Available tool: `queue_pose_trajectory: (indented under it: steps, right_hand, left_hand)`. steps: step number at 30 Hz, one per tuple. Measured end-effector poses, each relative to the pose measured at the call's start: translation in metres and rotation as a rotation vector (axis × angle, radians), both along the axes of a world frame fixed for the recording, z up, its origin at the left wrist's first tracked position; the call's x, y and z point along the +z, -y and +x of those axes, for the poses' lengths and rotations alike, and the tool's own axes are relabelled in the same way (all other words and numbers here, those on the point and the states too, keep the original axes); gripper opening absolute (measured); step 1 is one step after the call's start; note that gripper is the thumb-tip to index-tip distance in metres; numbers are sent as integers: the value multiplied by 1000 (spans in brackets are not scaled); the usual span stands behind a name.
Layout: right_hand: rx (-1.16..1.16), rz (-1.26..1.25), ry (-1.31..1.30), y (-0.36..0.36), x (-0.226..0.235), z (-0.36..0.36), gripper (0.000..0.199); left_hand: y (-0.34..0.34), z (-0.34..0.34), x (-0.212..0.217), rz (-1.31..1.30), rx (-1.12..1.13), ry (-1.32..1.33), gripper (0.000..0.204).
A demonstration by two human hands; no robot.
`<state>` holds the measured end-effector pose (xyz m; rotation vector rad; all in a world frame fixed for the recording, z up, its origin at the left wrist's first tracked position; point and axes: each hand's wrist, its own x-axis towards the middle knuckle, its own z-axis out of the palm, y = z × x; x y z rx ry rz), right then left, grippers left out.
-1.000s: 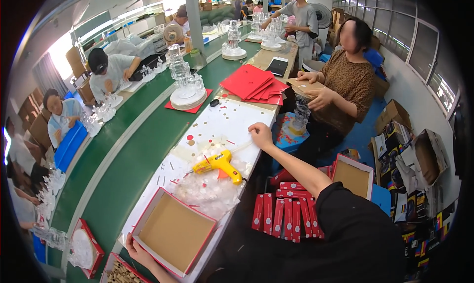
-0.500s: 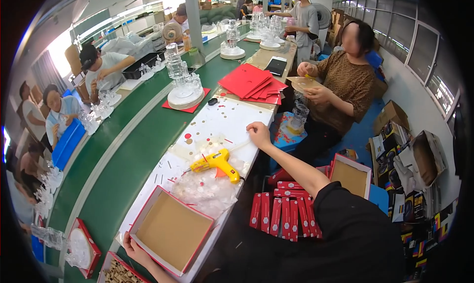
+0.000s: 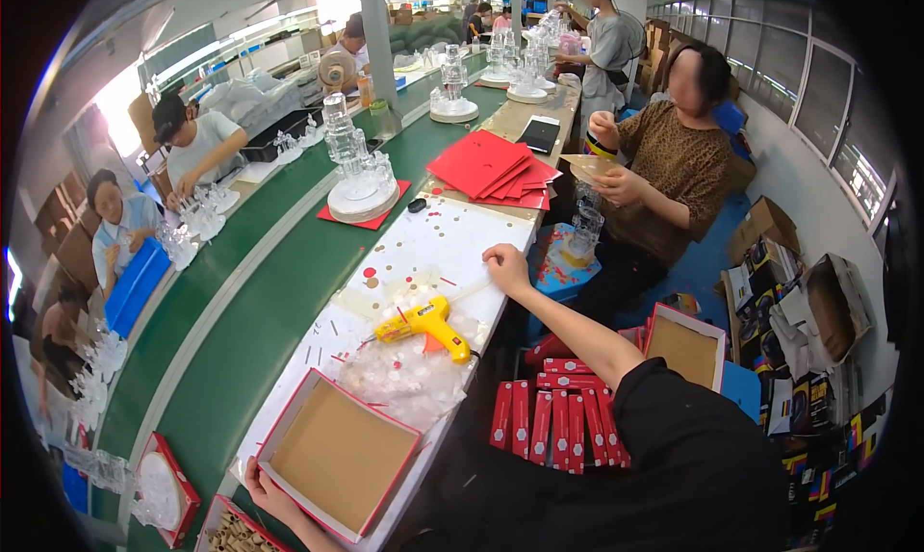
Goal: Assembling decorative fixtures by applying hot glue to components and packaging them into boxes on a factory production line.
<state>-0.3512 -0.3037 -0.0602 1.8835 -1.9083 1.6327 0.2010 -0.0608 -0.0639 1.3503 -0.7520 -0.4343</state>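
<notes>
1. Here, the shallow red-edged box [image 3: 339, 461] sits at the near end of the white worktop [image 3: 481, 227].
2. Left hand [image 3: 272, 496]: fingers bent against the box's left side; grip unclear.
3. Right hand [image 3: 507, 269]: loosely curled, visibly empty, at the worktop's edge; arm extended.
4. Beyond: green belt [image 3: 248, 345], seated co-worker [image 3: 676, 157].

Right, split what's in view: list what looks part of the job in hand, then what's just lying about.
Probably in the job:
open red-sided box, left hand at its side
yellow glue gun, nearby but held by neither hand

Apparently just lying about:
larger red disc on the white tabletop
small black item beyond it
red sheets, piled farther along
</notes>
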Motion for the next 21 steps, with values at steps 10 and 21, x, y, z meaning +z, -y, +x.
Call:
queue_pose_trajectory:
  steps: [10,21]
  right_hand:
    - [16,14,61,2,0,4,11]
    - [26,-4,50,1,1,4,12]
  left_hand:
    - [0,3,-1,9,20,-25,26]
    - [0,8,-9,2,15,-66,27]
